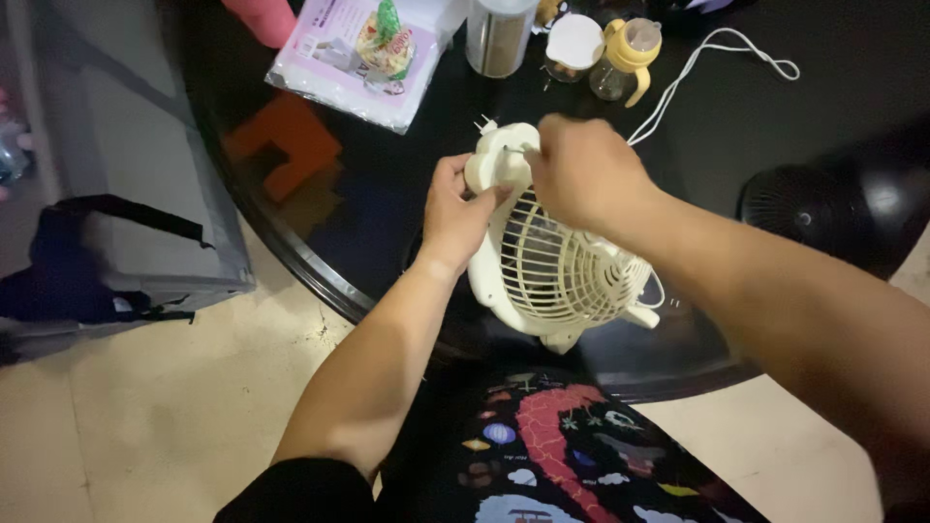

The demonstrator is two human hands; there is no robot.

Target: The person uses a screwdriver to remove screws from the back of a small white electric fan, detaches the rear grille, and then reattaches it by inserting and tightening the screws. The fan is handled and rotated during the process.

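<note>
A small cream plastic fan [562, 276] with a wire-style grille lies tilted on the edge of a round black glass table [320, 261]. My left hand [453, 208] grips the fan's upper housing from the left side. My right hand [586, 174] is closed above the housing, pinching a thin metal tool or screw [511, 149] against the top of the fan. A white cord [712, 63] runs from the fan across the table to the back right.
At the back of the table are a plastic bag of items [363, 53], a clear jar [499, 37], a white-lidded cup [573, 44] and a yellow-handled bottle [625, 58]. A black fan [833, 208] sits at right. A grey bag [116, 232] lies on the floor at left.
</note>
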